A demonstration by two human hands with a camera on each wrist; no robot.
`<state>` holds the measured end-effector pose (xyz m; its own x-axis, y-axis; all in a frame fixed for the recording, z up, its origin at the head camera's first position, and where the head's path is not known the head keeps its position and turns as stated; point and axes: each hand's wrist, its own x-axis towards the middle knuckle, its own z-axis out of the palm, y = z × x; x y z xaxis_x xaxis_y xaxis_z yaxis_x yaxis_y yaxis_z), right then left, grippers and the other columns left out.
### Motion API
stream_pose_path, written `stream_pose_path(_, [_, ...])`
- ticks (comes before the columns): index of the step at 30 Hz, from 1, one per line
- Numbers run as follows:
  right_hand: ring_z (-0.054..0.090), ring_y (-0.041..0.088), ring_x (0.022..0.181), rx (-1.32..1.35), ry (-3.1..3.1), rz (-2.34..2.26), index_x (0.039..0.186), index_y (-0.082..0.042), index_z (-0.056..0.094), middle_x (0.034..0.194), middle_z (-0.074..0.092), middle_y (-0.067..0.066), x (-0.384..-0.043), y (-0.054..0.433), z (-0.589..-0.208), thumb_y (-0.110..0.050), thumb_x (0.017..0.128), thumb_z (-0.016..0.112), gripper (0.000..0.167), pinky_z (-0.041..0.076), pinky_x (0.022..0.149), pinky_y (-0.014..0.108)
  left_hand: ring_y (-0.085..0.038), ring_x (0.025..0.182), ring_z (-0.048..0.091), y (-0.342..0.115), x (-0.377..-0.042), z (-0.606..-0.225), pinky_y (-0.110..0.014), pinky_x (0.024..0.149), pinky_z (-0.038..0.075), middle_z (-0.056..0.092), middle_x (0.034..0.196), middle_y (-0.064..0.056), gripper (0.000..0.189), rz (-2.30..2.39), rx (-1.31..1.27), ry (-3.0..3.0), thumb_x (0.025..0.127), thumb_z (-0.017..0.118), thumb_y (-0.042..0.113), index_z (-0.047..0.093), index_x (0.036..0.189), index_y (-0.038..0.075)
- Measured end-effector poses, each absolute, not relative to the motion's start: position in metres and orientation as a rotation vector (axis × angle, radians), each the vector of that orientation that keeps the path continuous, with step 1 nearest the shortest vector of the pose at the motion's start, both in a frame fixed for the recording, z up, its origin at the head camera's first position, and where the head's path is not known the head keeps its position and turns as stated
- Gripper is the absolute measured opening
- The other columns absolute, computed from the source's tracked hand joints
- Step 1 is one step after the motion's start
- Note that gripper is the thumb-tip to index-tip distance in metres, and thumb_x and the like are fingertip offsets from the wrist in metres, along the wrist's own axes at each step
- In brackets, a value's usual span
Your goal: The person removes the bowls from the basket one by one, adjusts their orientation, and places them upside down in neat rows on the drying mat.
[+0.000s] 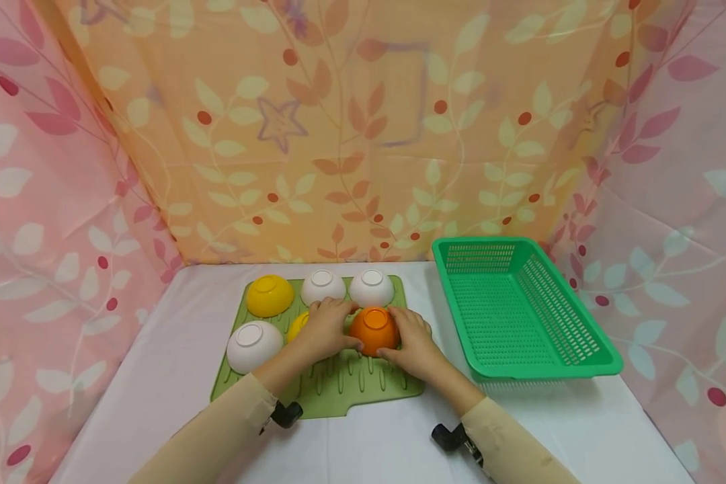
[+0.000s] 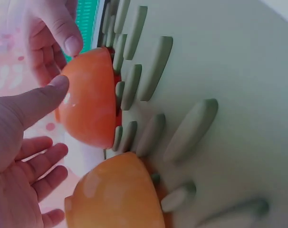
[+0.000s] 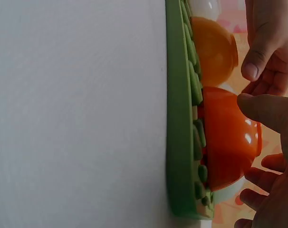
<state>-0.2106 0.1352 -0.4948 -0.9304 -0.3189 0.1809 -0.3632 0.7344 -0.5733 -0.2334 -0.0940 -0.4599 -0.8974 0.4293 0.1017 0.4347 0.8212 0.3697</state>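
Note:
An orange bowl (image 1: 374, 332) sits upside down on a green drying mat (image 1: 353, 396), its foot ring upward. My left hand (image 1: 325, 331) is at its left side, thumb and fingers spread apart. In the left wrist view the left thumb (image 2: 49, 97) overlaps the bowl, the other fingers loosely bent beside it. On the right side my right hand (image 1: 416, 341) has its thumb and fingertips right at the bowl's wall. A yellow bowl (image 1: 298, 325), partly hidden behind my left hand, is upside down just left of the orange one.
More upturned bowls stand on the mat: a yellow bowl (image 1: 269, 296) at back left, a white bowl (image 1: 255, 347) at front left, and two white bowls (image 1: 323, 287) along the back. A green plastic basket (image 1: 468, 336) stands right of the mat on the white cloth (image 1: 387, 444).

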Motion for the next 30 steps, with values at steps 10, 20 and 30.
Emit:
stream_pose_path(10, [0.043,0.036,0.139,0.762,-2.751,0.718,0.148,-0.007,0.051,0.148,0.052,0.011,-0.188,0.133,-0.475,-0.035,0.087,0.083,0.075,0.027,0.116,0.059,-0.028,0.124,0.053,-0.108,-0.208,-0.443,-0.056,0.111,0.034,0.068,0.127,-0.001,0.062,-0.605,-0.819,-2.883,0.078,0.09,0.041,0.066,0.13,0.016])
stream_pose_path(20, [0.051,0.029,0.133,1.051,-2.519,0.328,0.142,-0.012,0.058,0.141,0.058,0.005,-0.161,0.148,-0.452,-0.038,0.083,0.084,0.069,0.036,0.114,0.054,-0.022,0.123,0.056,-0.133,-0.173,-0.424,-0.05,0.109,0.042,0.069,0.124,0.004,0.049,-0.55,-0.949,-2.781,0.085,0.083,0.044,0.07,0.125,0.02])
stream_pose_path(30, [0.048,0.031,0.136,1.219,-2.427,0.11,0.146,-0.012,0.055,0.145,0.056,0.006,-0.144,0.213,-0.416,-0.042,0.081,0.085,0.078,0.034,0.116,0.056,-0.019,0.115,0.06,-0.177,-0.15,-0.4,-0.046,0.104,0.047,0.068,0.119,0.008,0.043,-0.43,-0.967,-2.715,0.084,0.085,0.037,0.07,0.122,0.022])
